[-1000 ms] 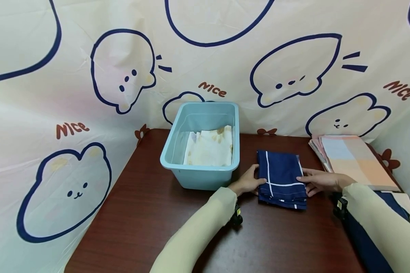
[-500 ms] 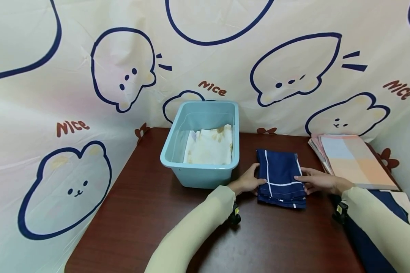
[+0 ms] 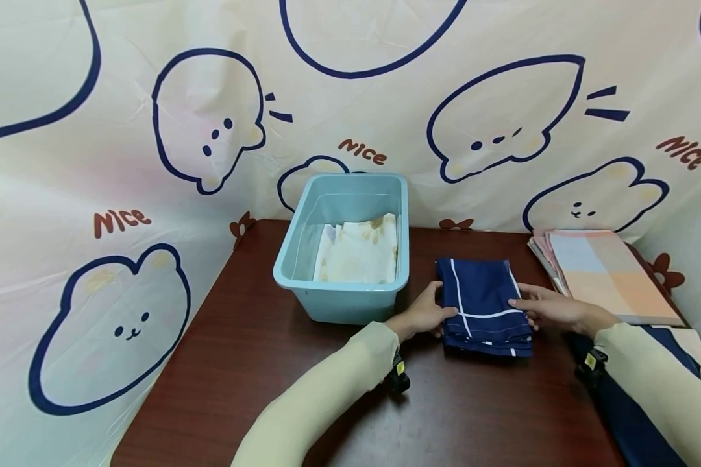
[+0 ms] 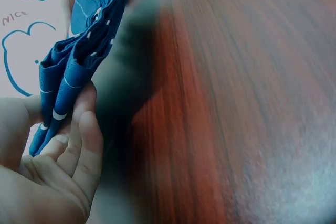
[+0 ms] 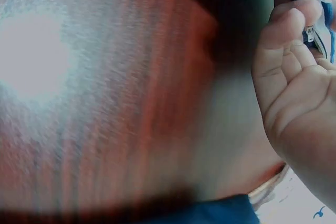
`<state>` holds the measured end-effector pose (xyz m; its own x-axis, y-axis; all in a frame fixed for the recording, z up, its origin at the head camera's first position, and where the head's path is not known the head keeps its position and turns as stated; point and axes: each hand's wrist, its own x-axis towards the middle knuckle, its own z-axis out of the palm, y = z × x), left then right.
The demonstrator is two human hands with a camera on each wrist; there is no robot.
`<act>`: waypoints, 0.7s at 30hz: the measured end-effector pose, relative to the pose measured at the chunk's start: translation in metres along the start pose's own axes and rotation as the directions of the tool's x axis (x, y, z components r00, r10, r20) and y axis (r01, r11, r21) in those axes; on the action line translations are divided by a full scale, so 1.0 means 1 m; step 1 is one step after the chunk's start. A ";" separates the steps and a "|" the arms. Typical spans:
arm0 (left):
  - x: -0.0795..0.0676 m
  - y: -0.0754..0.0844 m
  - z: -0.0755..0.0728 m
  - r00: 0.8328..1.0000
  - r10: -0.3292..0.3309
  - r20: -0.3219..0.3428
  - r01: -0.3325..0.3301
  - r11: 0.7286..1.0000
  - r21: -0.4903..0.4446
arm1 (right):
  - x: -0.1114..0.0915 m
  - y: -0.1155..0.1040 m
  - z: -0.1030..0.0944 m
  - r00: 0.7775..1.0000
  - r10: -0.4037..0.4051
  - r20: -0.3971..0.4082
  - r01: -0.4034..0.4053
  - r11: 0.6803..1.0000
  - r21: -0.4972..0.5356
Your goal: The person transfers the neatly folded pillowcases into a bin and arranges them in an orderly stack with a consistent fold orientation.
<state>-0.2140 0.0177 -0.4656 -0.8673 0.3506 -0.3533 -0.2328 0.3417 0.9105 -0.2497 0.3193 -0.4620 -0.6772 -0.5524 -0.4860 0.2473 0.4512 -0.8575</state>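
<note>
The left hand [image 3: 422,314] and the right hand [image 3: 555,310] pinch opposite edges of a folded, white-lined navy cloth [image 3: 483,290] over the dark-brown wooden desk [image 3: 473,405], beside the rectangular light-blue plastic tub [image 3: 344,305], and the cloth's layers could splay if either pinch slackened.

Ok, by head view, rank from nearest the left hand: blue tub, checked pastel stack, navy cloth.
1. Navy cloth: left edge gripped by the left hand.
2. Blue tub: left of the hand.
3. Checked pastel stack: off to the right.
</note>
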 end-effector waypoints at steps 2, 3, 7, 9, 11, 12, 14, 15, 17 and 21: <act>-0.003 0.004 0.001 1.000 0.000 -0.003 0.000 1.000 0.000 | -0.003 -0.003 -0.001 1.000 0.001 -0.017 -0.001 1.000 -0.010; -0.004 0.006 0.001 1.000 0.000 -0.006 0.000 1.000 0.002 | -0.005 -0.004 -0.001 1.000 0.002 -0.029 -0.003 1.000 -0.016; -0.008 0.015 0.003 1.000 -0.001 -0.010 0.001 1.000 0.013 | -0.014 -0.006 -0.001 0.997 0.024 -0.070 -0.027 0.999 -0.032; -0.009 0.018 0.005 1.000 -0.001 -0.012 0.001 1.000 0.015 | -0.018 -0.006 -0.001 0.996 0.030 -0.078 -0.033 0.998 -0.044; -0.011 0.020 0.006 1.000 0.002 -0.015 -0.002 1.000 0.015 | -0.021 -0.008 0.000 0.996 0.036 -0.080 -0.040 0.998 -0.051; -0.012 0.021 0.006 1.000 0.004 -0.018 -0.004 1.000 0.016 | -0.022 -0.008 0.000 0.996 0.035 -0.077 -0.039 0.998 -0.052; -0.013 0.023 0.007 1.000 0.012 -0.027 -0.012 1.000 0.022 | -0.024 -0.009 0.001 0.997 0.028 -0.072 -0.032 0.998 -0.060; -0.014 0.024 0.007 0.999 0.019 -0.032 -0.018 0.999 0.027 | -0.025 -0.010 0.001 0.997 0.032 -0.076 -0.036 0.998 -0.057; -0.015 0.025 0.009 0.999 0.030 -0.041 -0.028 0.999 0.041 | -0.027 -0.011 0.000 0.996 0.036 -0.080 -0.041 0.997 -0.061; -0.018 0.027 0.011 0.997 0.049 -0.053 -0.046 0.997 0.064 | -0.033 -0.013 0.001 0.994 0.042 -0.103 -0.050 0.996 -0.075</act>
<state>-0.1996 0.0306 -0.4366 -0.8998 0.3204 -0.2962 -0.1643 0.3801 0.9102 -0.2303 0.3310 -0.4351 -0.7339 -0.4578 -0.5018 0.2285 0.5293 -0.8171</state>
